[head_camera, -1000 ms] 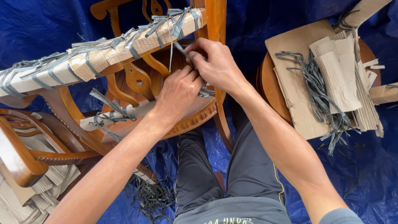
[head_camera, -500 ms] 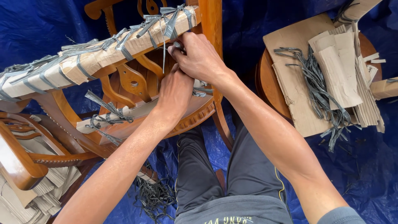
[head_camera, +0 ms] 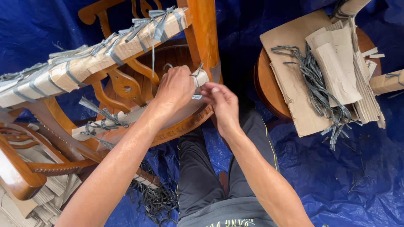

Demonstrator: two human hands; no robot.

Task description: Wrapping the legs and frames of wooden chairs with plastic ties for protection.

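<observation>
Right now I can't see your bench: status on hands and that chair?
Left hand pressing cardboard wrap on chair. Right hand pinching grey strap. Nothing blocking.

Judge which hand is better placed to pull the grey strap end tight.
Right, probably: the right hand has its fingertips at the loose grey strap, while the left hand is busy pressing the cardboard wrap against the chair.
</observation>
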